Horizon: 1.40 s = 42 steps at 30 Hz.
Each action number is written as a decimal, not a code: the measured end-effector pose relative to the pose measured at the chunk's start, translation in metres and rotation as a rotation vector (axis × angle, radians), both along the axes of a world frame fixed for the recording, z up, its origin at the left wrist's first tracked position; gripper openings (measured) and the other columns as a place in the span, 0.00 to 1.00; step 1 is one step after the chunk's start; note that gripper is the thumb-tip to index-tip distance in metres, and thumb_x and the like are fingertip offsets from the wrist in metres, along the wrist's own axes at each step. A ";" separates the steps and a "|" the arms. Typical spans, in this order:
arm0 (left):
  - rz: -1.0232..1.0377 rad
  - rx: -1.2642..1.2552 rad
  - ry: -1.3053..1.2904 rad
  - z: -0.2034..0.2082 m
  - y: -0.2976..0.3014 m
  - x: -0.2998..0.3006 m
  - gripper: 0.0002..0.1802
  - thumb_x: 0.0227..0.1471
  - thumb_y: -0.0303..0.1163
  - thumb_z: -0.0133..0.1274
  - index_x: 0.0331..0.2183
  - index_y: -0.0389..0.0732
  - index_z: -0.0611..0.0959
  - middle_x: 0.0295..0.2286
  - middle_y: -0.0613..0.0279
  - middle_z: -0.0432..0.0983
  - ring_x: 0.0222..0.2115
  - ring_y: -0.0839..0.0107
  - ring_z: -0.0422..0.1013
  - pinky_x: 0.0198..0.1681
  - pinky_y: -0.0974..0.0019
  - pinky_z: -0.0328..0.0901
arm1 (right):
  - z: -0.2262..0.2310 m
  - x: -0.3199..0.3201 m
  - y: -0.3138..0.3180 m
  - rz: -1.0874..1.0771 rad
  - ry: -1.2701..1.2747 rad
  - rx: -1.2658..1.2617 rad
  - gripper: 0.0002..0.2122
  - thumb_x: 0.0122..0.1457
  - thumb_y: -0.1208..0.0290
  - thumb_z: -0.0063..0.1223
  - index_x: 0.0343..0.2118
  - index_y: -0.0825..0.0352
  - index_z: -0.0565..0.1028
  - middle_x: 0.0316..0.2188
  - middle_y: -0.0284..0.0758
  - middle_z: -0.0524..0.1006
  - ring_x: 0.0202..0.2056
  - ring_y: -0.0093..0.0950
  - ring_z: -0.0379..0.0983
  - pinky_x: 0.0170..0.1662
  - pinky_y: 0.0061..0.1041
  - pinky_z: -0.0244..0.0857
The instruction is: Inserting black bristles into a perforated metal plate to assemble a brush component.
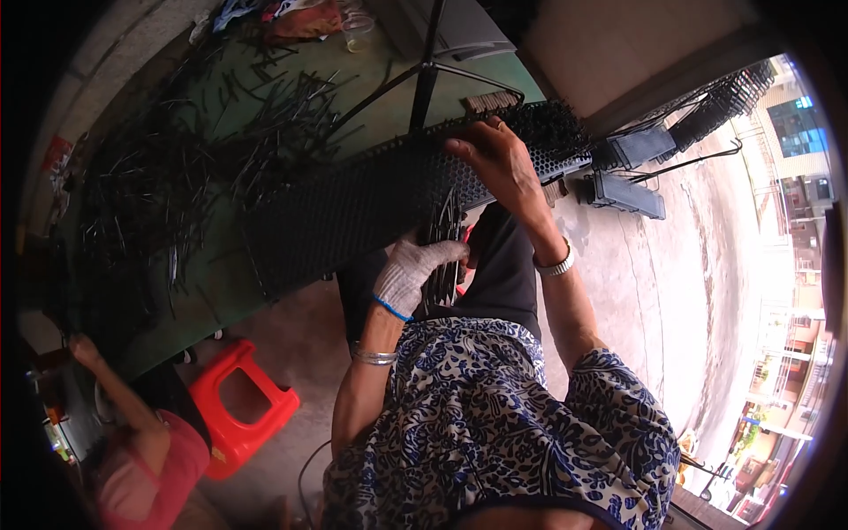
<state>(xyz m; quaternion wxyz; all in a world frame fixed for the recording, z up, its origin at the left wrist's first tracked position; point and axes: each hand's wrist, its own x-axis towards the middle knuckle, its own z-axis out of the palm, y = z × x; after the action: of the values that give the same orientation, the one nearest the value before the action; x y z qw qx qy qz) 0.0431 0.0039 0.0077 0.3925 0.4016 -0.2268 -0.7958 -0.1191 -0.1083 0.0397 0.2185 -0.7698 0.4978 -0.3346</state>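
Observation:
My left hand (413, 272), in a pale knitted glove with a blue cuff, grips a bundle of thin black strips (443, 281) above my lap. In front of me lies a long black panel (331, 225), its right part (521, 177) showing rows of small holes. Strips fill much of the panel's left part. Bare, my right hand (505, 168) is over the panel's far edge, fingers bent and thumb pointing left. Its fingertips are partly hidden; anything pinched there is too small to make out.
Loose black strips (203, 168) lie heaped on a green table (380, 66). A black metal stand (426, 88) rises behind the panel. Grey-black racks (629, 194) are at the right. A red stool (240, 406) and another person (146, 468) are at the lower left.

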 end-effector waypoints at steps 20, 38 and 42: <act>0.037 -0.006 0.027 -0.021 0.001 -0.004 0.11 0.42 0.26 0.60 0.32 0.37 0.78 0.20 0.60 0.75 0.17 0.70 0.72 0.20 0.67 0.68 | 0.004 -0.006 0.016 -0.021 -0.492 0.313 0.06 0.60 0.71 0.52 0.33 0.69 0.73 0.25 0.28 0.76 0.27 0.17 0.69 0.33 0.17 0.63; -0.009 -0.066 0.075 -0.002 -0.001 -0.003 0.05 0.43 0.25 0.58 0.25 0.35 0.79 0.17 0.60 0.74 0.15 0.71 0.71 0.19 0.70 0.68 | -0.023 0.019 0.001 -0.142 0.295 -0.375 0.10 0.54 0.72 0.56 0.40 0.60 0.78 0.32 0.36 0.73 0.32 0.35 0.72 0.32 0.29 0.66; -0.002 -0.036 0.043 0.000 0.002 -0.004 0.10 0.42 0.25 0.59 0.31 0.36 0.79 0.18 0.61 0.75 0.16 0.72 0.71 0.21 0.70 0.68 | 0.015 0.006 0.009 0.110 0.022 0.163 0.12 0.55 0.66 0.58 0.39 0.67 0.78 0.35 0.36 0.75 0.33 0.28 0.72 0.38 0.26 0.66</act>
<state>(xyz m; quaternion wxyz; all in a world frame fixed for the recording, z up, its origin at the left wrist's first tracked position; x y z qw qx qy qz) 0.0394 0.0057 0.0075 0.4036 0.3769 -0.2330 -0.8004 -0.1130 -0.0997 0.0549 0.2928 -0.7793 0.4827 -0.2720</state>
